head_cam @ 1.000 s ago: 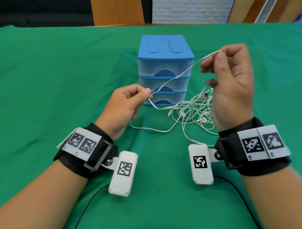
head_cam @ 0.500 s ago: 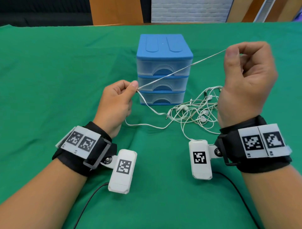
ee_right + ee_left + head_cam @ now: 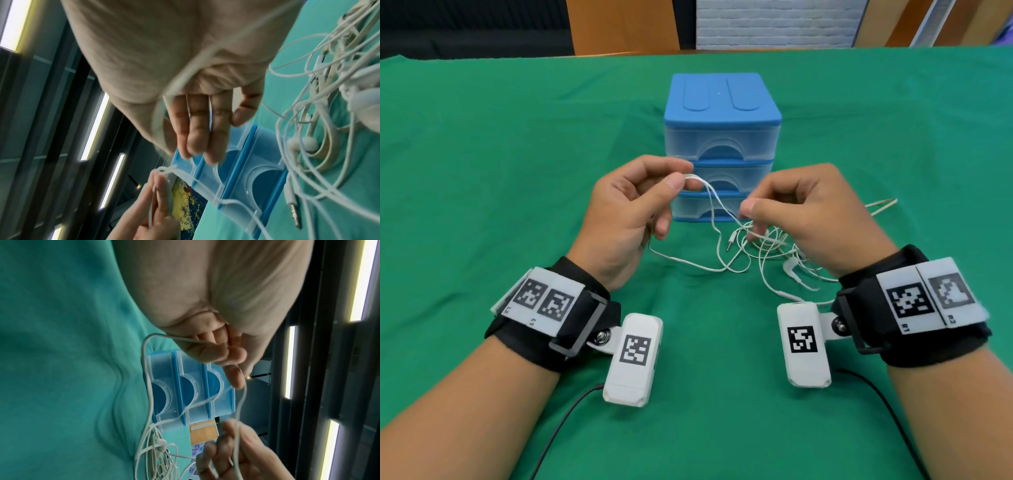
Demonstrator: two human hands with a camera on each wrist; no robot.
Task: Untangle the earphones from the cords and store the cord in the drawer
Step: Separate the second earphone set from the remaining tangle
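- Earphones [image 3: 791, 265] lie tangled with white cord [image 3: 714, 202] on the green cloth [image 3: 517, 171], nearest the right wrist.
- Right hand [image 3: 811, 216], earlier raised with the cord taut, has dropped low; fingers curled, pinching cord.
- Left hand [image 3: 633, 205] pinches a cord loop between thumb and forefinger.
- Right wrist view alone shows a metal plug [image 3: 293, 214].
- Drawer unit [image 3: 722, 144] stands behind, drawers closed.

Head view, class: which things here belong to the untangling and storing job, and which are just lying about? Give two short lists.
Part of the job:
- white cord, pinched by left hand and right hand
- tangle of earphones on the cloth
- blue drawer unit, all drawers closed

Just there:
- green cloth
- wrist cameras' black cable
- wooden boards behind the table
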